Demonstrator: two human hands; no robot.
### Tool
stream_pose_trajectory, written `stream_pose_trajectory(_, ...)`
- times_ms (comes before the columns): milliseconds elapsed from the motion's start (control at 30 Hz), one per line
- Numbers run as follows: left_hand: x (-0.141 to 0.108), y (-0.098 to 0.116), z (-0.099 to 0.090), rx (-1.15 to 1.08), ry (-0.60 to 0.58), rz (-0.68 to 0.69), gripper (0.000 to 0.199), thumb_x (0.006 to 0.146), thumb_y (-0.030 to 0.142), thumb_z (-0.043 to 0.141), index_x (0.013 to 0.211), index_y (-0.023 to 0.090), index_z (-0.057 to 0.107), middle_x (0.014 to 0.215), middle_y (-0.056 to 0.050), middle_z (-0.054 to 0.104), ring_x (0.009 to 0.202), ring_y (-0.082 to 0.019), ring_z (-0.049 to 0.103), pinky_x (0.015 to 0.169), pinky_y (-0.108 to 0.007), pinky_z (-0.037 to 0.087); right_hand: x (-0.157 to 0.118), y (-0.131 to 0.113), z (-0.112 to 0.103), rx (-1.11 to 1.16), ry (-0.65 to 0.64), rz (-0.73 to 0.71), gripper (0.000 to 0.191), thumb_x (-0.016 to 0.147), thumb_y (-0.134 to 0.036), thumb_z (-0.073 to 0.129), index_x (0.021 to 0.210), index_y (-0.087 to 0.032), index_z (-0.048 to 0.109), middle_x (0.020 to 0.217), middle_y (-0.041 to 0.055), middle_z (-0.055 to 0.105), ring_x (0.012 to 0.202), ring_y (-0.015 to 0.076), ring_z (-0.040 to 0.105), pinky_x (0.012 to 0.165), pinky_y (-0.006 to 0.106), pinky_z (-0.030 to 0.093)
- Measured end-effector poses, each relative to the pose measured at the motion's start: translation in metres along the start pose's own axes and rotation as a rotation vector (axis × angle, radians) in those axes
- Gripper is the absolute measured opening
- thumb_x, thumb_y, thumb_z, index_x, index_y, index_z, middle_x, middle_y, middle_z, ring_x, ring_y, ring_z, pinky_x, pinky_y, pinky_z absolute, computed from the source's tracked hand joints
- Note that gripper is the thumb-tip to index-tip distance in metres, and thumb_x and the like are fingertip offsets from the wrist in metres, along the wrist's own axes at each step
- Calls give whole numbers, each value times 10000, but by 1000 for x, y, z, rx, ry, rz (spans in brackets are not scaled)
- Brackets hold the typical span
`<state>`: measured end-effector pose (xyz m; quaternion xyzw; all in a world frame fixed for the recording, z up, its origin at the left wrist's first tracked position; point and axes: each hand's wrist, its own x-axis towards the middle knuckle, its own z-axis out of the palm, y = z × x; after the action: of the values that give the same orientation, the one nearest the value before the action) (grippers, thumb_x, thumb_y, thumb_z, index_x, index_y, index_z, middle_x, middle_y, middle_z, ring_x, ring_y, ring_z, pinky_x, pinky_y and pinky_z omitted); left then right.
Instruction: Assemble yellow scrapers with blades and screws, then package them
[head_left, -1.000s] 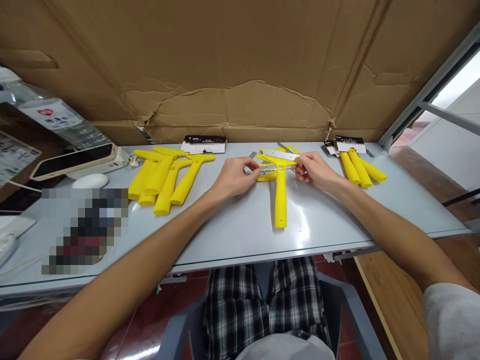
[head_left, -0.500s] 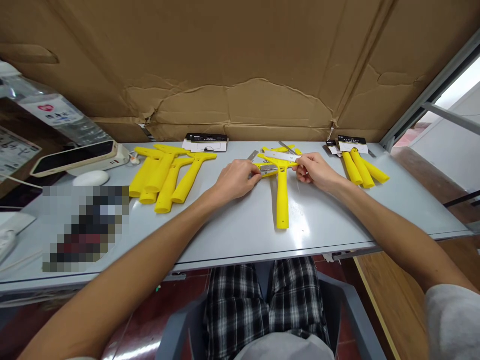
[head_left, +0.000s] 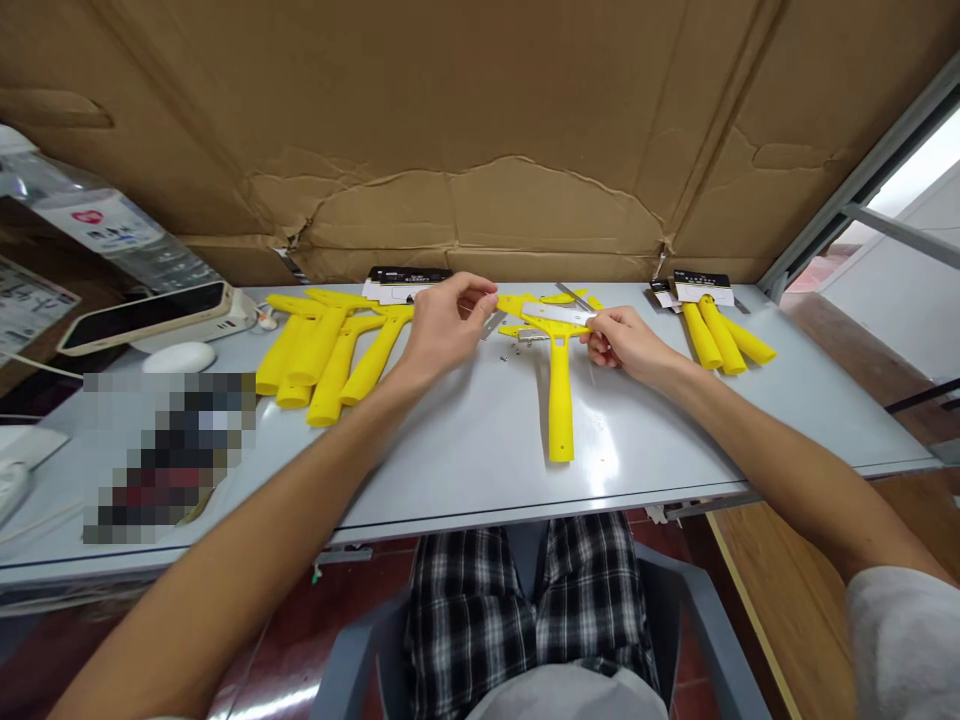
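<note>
A yellow scraper handle (head_left: 561, 400) with a metal blade (head_left: 555, 314) across its head lies at the middle of the table. My right hand (head_left: 622, 338) pinches the right end of that head and blade. Left of it, my left hand (head_left: 452, 322) is raised, thumb and fingertips pressed together near a flat yellow piece (head_left: 513, 304); what is between them is too small to name. Small metal screws (head_left: 510, 353) lie on the table below the flat piece. Behind the handle's head are more yellow pieces and thin metal strips.
Several yellow handles (head_left: 328, 360) lie at the left by black and white cards (head_left: 405, 284). More handles (head_left: 709, 335) and cards (head_left: 703, 288) sit at the right. A phone (head_left: 146, 318), white mouse (head_left: 178, 357) and bottle (head_left: 120, 230) stand far left. Cardboard (head_left: 480, 130) rises behind.
My left hand has lifted up and to the left, away from the handle's head, uncovering the small screws. My right hand keeps its grip, with the handle shifted slightly.
</note>
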<state>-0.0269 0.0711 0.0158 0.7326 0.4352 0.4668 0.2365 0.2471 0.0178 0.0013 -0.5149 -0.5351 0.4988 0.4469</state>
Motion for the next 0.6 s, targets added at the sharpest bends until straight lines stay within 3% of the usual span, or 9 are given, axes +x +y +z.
stream_pose_trajectory(133, 5, 0, -2, -209, 97, -42, 226, 826, 209, 816, 1045, 204, 758, 983, -63, 778, 878, -189, 711, 810, -314, 599, -1, 1, 3, -4, -21, -9, 284, 918, -228, 651, 650, -181, 567, 585, 0, 487, 462, 95, 488, 412, 224, 289)
stream_pose_trajectory(267, 9, -2, -1, -453, 146, -168, 258, 788, 195, 804, 1043, 220, 776, 969, -49, 750, 884, -182, 700, 775, -308, 612, -3, 2, 5, 4, -44, -14, 276, 896, -214, 641, 638, -191, 544, 582, -2, 481, 450, 96, 479, 403, 224, 288)
stream_pose_trajectory(433, 11, -4, 1, -687, 67, -325, 235, 817, 190, 776, 1045, 246, 769, 1013, -53, 767, 991, -215, 744, 889, -392, 645, -3, 2, 6, 5, -54, -9, 241, 882, -199, 631, 653, -190, 556, 582, -9, 478, 458, 98, 490, 402, 217, 300)
stream_pose_trajectory(600, 9, -2, 0, -786, 7, -376, 266, 872, 198, 769, 1127, 273, 764, 1106, -73, 790, 1096, -270, 766, 1002, -511, 657, -3, 3, 6, 4, -67, -8, 245, 889, -190, 605, 648, -186, 560, 575, -14, 468, 450, 98, 492, 404, 219, 294)
